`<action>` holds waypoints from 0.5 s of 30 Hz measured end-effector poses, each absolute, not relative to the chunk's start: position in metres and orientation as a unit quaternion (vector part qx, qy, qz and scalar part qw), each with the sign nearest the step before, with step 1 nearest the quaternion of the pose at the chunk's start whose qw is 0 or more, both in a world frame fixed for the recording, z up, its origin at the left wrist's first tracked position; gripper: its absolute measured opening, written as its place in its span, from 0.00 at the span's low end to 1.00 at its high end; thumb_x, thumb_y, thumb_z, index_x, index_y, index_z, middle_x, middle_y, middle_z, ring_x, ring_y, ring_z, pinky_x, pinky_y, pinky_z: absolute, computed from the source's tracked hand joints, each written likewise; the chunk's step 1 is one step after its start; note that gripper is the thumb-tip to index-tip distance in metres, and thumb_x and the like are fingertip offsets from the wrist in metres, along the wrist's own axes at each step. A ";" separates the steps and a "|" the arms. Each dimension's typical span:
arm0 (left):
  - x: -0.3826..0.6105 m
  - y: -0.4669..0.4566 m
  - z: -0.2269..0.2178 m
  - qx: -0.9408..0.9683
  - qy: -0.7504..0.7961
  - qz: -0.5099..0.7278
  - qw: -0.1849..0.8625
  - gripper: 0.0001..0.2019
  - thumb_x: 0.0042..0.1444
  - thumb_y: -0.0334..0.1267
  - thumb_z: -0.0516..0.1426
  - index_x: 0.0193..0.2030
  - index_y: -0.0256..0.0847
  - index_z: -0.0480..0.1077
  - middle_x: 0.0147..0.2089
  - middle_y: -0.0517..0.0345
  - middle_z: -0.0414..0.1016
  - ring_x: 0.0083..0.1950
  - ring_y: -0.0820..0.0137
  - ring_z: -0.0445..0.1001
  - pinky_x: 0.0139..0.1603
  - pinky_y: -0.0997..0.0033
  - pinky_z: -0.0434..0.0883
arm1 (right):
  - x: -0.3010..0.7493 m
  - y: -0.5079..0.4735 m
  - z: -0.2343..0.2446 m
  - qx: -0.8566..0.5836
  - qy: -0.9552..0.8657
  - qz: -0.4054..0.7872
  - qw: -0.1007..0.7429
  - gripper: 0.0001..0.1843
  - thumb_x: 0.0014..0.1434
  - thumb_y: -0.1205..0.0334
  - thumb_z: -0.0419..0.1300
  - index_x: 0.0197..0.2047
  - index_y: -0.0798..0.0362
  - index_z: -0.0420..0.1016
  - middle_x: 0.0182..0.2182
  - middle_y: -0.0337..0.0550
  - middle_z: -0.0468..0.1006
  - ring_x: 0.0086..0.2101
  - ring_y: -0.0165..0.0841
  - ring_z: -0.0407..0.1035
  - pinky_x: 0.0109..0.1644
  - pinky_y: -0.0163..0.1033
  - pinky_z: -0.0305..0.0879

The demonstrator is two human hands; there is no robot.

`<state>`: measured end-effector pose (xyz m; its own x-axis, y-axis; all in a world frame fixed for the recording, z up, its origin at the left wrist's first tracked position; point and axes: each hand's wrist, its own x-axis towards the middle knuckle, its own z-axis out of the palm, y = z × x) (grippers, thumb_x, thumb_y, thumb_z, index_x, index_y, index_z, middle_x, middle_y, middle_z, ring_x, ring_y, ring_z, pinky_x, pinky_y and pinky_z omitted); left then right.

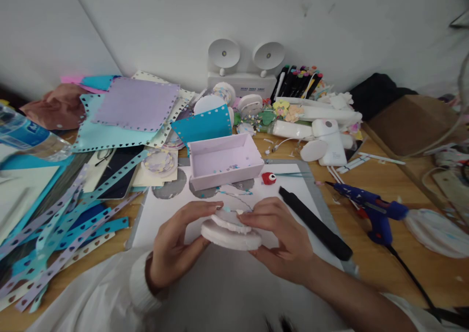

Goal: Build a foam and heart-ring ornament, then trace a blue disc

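Note:
Both my hands hold a small two-tier round white foam piece (pixel 230 235), shaped like a little cake, above a white sheet (pixel 164 210) on a grey mat. My left hand (pixel 175 246) cups its left side, fingers curled over the top tier. My right hand (pixel 280 239) grips the right side, thumb and fingertips pinched on the upper tier's edge. A thin wire or thread (pixel 242 201) with tiny beads rises from the top of the piece.
A shallow lilac box (pixel 224 160) sits just beyond my hands. A black marker (pixel 315 223) and blue glue gun (pixel 370 209) lie to the right. Punched paper strips (pixel 58 239) and coloured sheets (pixel 135 104) crowd the left. Markers (pixel 296 80) and a twin-lamp unit (pixel 244 65) stand at the wall.

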<state>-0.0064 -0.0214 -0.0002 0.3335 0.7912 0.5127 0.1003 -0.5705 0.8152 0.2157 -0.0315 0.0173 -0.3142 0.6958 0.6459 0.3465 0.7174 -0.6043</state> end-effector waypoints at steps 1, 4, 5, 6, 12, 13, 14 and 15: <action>-0.006 -0.021 0.000 0.737 0.301 0.495 0.348 0.20 0.60 0.29 0.59 0.58 0.44 0.67 0.53 0.47 0.76 0.56 0.60 0.74 0.55 0.60 0.73 | 0.216 -0.032 0.017 -0.328 -0.791 0.181 0.484 0.21 0.56 0.67 0.60 0.54 0.49 0.70 0.37 0.44 0.79 0.36 0.37 0.72 0.40 0.44 0.68; -0.006 -0.021 0.001 0.738 0.299 0.499 0.342 0.19 0.60 0.30 0.59 0.57 0.43 0.68 0.52 0.47 0.77 0.55 0.60 0.75 0.53 0.60 0.75 | 0.216 -0.032 0.017 -0.329 -0.791 0.179 0.484 0.21 0.57 0.67 0.59 0.54 0.48 0.70 0.36 0.43 0.79 0.35 0.36 0.72 0.40 0.44 0.68; -0.006 -0.021 0.002 0.738 0.301 0.499 0.341 0.19 0.60 0.30 0.59 0.57 0.43 0.68 0.52 0.47 0.77 0.54 0.60 0.75 0.53 0.60 0.75 | 0.216 -0.032 0.017 -0.330 -0.791 0.176 0.483 0.21 0.57 0.68 0.59 0.54 0.48 0.70 0.36 0.43 0.79 0.35 0.36 0.72 0.39 0.44 0.68; -0.006 -0.021 0.002 0.739 0.302 0.498 0.339 0.19 0.60 0.30 0.59 0.57 0.43 0.69 0.52 0.47 0.77 0.54 0.60 0.75 0.53 0.60 0.75 | 0.215 -0.032 0.017 -0.331 -0.791 0.174 0.483 0.20 0.57 0.67 0.59 0.53 0.48 0.70 0.36 0.43 0.79 0.35 0.36 0.72 0.39 0.43 0.68; -0.007 -0.021 0.001 0.744 0.296 0.494 0.340 0.19 0.59 0.28 0.58 0.57 0.43 0.68 0.52 0.48 0.77 0.53 0.62 0.75 0.52 0.63 0.74 | 0.215 -0.033 0.018 -0.333 -0.794 0.179 0.477 0.19 0.58 0.64 0.60 0.53 0.48 0.70 0.35 0.43 0.79 0.35 0.37 0.72 0.39 0.44 0.68; -0.007 -0.021 0.001 0.744 0.294 0.493 0.341 0.19 0.60 0.28 0.58 0.57 0.43 0.68 0.51 0.48 0.76 0.53 0.62 0.75 0.52 0.63 0.74 | 0.215 -0.033 0.018 -0.333 -0.794 0.180 0.475 0.18 0.58 0.64 0.60 0.53 0.48 0.70 0.35 0.44 0.78 0.35 0.37 0.72 0.39 0.44 0.68; -0.007 -0.021 0.001 0.745 0.291 0.494 0.341 0.19 0.60 0.28 0.58 0.57 0.43 0.67 0.51 0.48 0.76 0.53 0.62 0.75 0.52 0.62 0.74 | 0.216 -0.033 0.018 -0.333 -0.795 0.181 0.474 0.18 0.58 0.64 0.60 0.53 0.49 0.70 0.35 0.44 0.78 0.36 0.37 0.72 0.40 0.44 0.68; -0.007 -0.020 0.001 0.747 0.286 0.496 0.340 0.19 0.59 0.28 0.58 0.57 0.43 0.67 0.51 0.48 0.76 0.52 0.62 0.75 0.51 0.62 0.74 | 0.216 -0.032 0.018 -0.333 -0.796 0.181 0.473 0.18 0.58 0.64 0.60 0.53 0.49 0.70 0.36 0.44 0.78 0.36 0.37 0.72 0.40 0.44 0.68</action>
<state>-0.0074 -0.0202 0.0010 0.3453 0.7634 0.5459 0.0901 -0.6060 0.7904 0.2159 -0.0321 0.0184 -0.3312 0.7008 0.6318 0.3588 0.7128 -0.6026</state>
